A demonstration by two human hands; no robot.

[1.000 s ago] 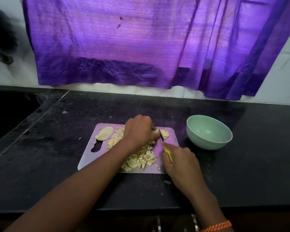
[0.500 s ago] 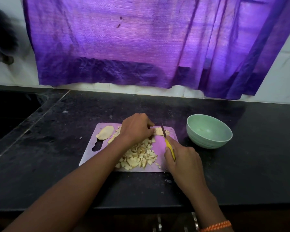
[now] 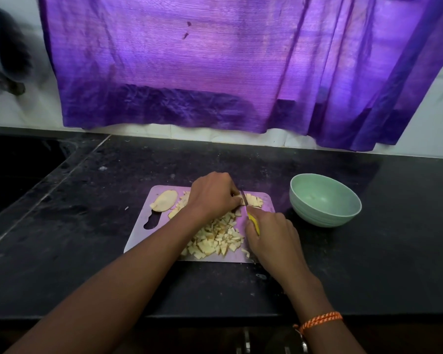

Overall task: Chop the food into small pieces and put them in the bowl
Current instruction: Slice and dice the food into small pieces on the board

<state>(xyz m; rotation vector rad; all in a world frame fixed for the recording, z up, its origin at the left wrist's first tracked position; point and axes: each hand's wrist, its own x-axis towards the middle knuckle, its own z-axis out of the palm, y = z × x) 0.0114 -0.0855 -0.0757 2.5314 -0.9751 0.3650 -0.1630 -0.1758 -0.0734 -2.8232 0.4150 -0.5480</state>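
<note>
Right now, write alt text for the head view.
A left hand holds food on a board while the right hand cuts it with a knife. Chopped pieces lie on the board; a green bowl sits to its right.

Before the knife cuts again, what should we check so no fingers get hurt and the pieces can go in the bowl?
1. Left hand fingertips clear of the knife blade: cannot tell, they sit very close.
2. Right hand has a firm grip on the yellow handle: ok.
3. Cutting board flat on the counter: ok.
4. Green bowl upright beside the board: ok.
5. Everything chopped: not ok, a whole slice remains.
</note>
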